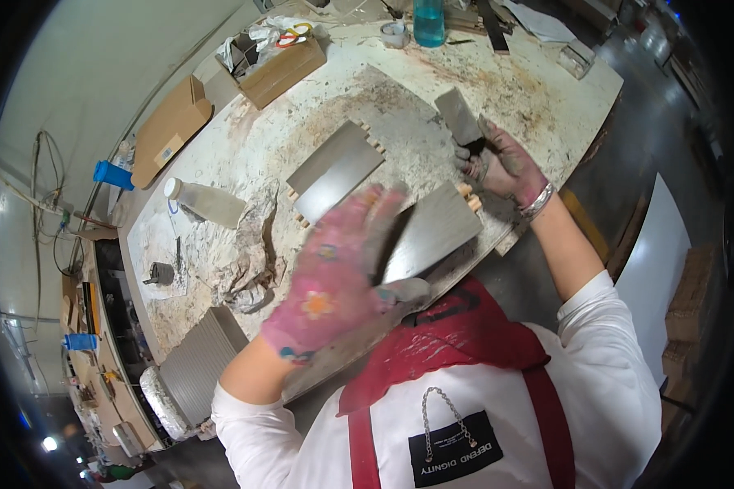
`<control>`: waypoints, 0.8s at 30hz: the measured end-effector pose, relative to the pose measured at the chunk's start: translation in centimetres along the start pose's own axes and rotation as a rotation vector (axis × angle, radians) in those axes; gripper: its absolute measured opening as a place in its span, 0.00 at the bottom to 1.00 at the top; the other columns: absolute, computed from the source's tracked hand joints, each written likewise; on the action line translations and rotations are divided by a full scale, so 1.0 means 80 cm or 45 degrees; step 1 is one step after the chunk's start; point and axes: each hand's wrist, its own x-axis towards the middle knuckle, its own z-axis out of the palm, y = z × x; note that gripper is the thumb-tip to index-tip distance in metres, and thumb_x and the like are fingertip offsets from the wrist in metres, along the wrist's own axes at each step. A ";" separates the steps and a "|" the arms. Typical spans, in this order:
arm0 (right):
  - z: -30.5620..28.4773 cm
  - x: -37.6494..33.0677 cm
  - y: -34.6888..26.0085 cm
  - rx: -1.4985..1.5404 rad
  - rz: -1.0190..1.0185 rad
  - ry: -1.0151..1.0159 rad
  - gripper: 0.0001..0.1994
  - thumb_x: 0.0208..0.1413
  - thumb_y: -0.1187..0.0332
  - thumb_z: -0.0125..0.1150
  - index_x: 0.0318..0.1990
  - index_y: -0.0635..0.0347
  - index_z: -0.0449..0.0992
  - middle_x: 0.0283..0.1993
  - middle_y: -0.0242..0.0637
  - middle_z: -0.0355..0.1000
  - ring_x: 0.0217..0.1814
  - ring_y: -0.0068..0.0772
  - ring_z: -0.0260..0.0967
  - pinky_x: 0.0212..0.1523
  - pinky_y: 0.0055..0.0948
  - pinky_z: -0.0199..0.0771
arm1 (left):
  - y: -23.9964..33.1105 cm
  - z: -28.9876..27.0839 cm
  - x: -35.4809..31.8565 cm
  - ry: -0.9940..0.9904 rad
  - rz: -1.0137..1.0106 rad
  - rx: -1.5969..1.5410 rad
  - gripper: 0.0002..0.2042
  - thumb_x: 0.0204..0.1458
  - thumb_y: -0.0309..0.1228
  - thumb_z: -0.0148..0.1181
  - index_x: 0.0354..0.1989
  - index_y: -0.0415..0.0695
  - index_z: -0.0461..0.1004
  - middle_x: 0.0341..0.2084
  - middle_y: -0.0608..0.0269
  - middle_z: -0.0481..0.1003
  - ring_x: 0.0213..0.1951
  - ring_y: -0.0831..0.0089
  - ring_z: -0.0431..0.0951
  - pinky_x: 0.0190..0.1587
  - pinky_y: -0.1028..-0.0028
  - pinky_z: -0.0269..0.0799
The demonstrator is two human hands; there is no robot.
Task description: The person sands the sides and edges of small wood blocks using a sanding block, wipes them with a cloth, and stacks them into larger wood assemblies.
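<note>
My left hand [326, 277], in a pink flowered glove with greyed fingers, is slightly blurred. Its fingers and thumb are spread beside the left end of a grey panel [436, 232]; whether they touch it is unclear. Light wooden pegs stick out of this panel's right end. My right hand [501, 167], in a stained glove, is closed on a small flat grey rectangular piece [458, 114] above the table. Farther off lies a second grey panel [334, 167], with pegs at both ends.
The stained white table [506, 98] carries a crumpled cloth [257, 244], a capped bottle [208, 201], an open cardboard box [281, 73] with scissors [294, 34], and a blue-liquid bottle [429, 24]. A stack of grey panels [204, 354] is at the near left.
</note>
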 end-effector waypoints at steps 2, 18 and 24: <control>-0.007 0.004 0.001 0.066 0.042 -0.036 0.17 0.63 0.59 0.49 0.55 0.54 0.66 0.48 0.41 0.71 0.46 0.41 0.71 0.48 0.41 0.75 | -0.035 -0.012 0.008 0.168 -0.053 -0.179 0.42 0.44 0.43 0.68 0.64 0.36 0.54 0.60 0.46 0.61 0.62 0.56 0.62 0.64 0.64 0.56; -0.041 0.078 0.036 -2.271 -0.368 0.277 0.26 0.52 0.55 0.59 0.54 0.61 0.68 0.49 0.50 0.70 0.53 0.50 0.67 0.52 0.40 0.68 | -0.215 0.150 -0.012 0.249 -0.585 0.213 0.32 0.41 0.43 0.66 0.55 0.42 0.67 0.51 0.48 0.65 0.53 0.51 0.66 0.54 0.59 0.62; -0.034 0.098 0.063 -2.883 -0.163 0.224 0.20 0.53 0.58 0.57 0.51 0.55 0.68 0.54 0.51 0.65 0.44 0.54 0.70 0.47 0.45 0.70 | -0.222 0.194 0.024 0.240 -0.496 0.125 0.33 0.41 0.41 0.65 0.60 0.48 0.64 0.53 0.48 0.64 0.53 0.49 0.66 0.56 0.59 0.63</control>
